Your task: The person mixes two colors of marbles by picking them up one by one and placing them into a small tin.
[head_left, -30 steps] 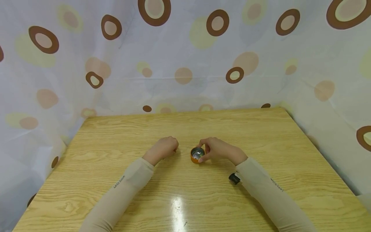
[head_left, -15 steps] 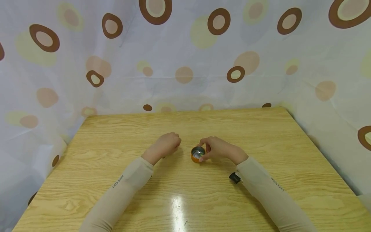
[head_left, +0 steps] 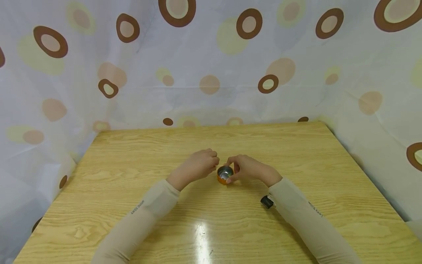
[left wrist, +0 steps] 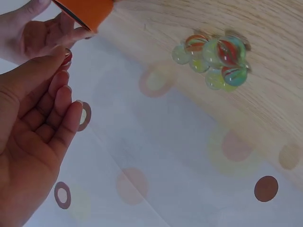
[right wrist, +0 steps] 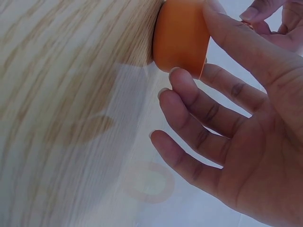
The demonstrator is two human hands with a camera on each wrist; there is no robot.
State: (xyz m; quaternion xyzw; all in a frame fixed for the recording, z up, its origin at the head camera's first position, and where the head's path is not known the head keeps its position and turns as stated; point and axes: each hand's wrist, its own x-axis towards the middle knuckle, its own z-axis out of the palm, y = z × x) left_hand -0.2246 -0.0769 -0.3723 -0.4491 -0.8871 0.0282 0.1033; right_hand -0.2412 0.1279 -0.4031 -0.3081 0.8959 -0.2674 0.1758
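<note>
A small orange round tin [head_left: 222, 181], open at the top with a shiny metal inside, stands on the table. My right hand [head_left: 252, 171] holds it from the right, thumb at the near side and a finger at the far side. In the right wrist view, the orange wall [right wrist: 182, 40] of the tin shows beside the thumb. My left hand [head_left: 199, 165] is close to the tin's left rim. Between its thumb and forefinger it pinches a glass marble [left wrist: 67, 57], mostly covered, with red showing.
Several glass marbles [left wrist: 213, 61], clear with red, green and yellow swirls, lie in a cluster on the wooden table [head_left: 141, 154]; the head view does not show them. A patterned curtain [head_left: 211, 106] borders the table. A black device [head_left: 267, 202] sits at my right wrist.
My left hand has moved right and slightly away from me, up to the tin's rim. The right hand and the tin have stayed in place.
</note>
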